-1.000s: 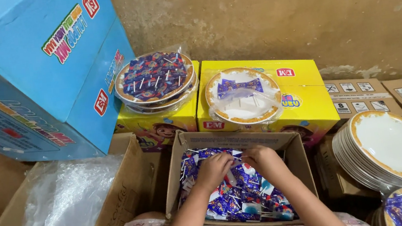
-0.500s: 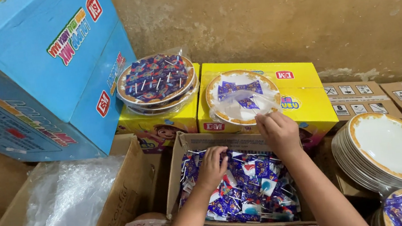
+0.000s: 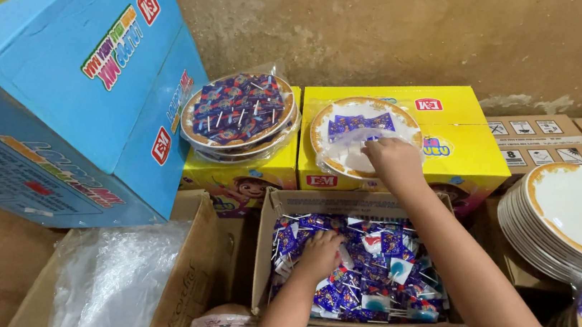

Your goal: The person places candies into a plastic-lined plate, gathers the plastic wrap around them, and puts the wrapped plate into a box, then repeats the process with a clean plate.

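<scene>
Since the earlier frame, right hand (image 3: 393,160) had risen, fingers curled over plate (image 3: 365,135) beyond the carton (image 3: 268,223); left hand (image 3: 322,252) clutched lollipops (image 3: 382,276) inside.

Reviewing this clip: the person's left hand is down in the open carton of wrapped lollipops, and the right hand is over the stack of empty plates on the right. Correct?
Not quite. The left hand is in the open carton of wrapped lollipops, but the head view shows the right hand over the partly filled plate on the yellow box, not the stack of empty plates.
</scene>
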